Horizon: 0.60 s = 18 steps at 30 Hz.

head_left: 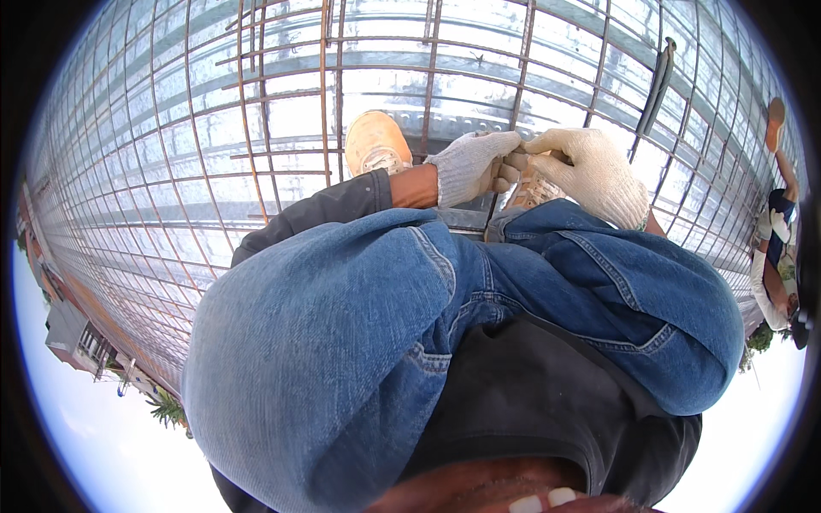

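I squat over a mesh of rusty steel reinforcing bars (326, 94) laid above shiny ribbed metal decking (376, 85). My left hand (475, 167), in a pale grey knit glove with its fingertips bare, is bent closed just ahead of my knees. Facing it, my right hand (594, 171) wears a cream knit glove, its thumb and fingers pinched together. The fingertips of both hands meet above my right shoe (537, 188), close to a bar crossing. Whatever sits between the fingers is too small or hidden to make out.
A dark long-handled tool (657, 88) lies on the mesh at the far right. My tan left shoe (376, 141) stands among the bars. Another person (776, 222) crouches at the right rim. Loose bar ends (235, 85) stick out left of centre. A building (68, 329) shows at lower left.
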Available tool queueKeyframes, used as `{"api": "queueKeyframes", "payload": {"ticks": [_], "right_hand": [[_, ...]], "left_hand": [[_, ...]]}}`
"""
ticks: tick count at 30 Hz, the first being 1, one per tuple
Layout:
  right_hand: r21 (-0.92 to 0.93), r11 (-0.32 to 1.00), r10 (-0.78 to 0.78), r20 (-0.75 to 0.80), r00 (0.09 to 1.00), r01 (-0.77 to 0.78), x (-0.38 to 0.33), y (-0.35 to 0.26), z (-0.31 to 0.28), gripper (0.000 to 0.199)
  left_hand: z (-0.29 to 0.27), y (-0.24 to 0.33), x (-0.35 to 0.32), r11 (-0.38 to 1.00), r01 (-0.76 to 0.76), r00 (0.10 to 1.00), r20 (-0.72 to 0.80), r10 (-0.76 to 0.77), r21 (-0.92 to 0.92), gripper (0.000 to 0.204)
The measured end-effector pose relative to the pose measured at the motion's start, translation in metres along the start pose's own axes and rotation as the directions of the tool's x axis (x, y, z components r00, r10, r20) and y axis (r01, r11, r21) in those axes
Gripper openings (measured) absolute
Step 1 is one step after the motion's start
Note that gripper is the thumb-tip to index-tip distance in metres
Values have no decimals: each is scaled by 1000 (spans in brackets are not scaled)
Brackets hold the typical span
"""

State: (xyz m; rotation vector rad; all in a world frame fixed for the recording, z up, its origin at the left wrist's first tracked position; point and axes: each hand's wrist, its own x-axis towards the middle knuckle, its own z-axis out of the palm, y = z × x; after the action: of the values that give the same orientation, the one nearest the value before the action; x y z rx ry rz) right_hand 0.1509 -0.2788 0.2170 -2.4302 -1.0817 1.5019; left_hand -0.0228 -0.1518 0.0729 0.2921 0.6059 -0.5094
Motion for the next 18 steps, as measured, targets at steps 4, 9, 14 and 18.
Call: {"api": "queueKeyframes", "payload": {"ticks": [4,9,14,18], "right_hand": [[162,984,74,39,996,-79,-9,11,0,36],[308,951,42,2,999,-41,-4,21,12,40],[365,929,58,31,998,-65,6,22,17,42],[313,947,61,24,998,-66,12,17,21,43]], "left_hand": [[3,-4,-2,994,66,989,137,-54,-82,31],[-2,-2,4,985,79,990,129,-59,-151,44],[-6,1,6,976,74,996,60,-63,-205,40],[-10,-1,4,979,38,999,-8,-40,-202,33]]}}
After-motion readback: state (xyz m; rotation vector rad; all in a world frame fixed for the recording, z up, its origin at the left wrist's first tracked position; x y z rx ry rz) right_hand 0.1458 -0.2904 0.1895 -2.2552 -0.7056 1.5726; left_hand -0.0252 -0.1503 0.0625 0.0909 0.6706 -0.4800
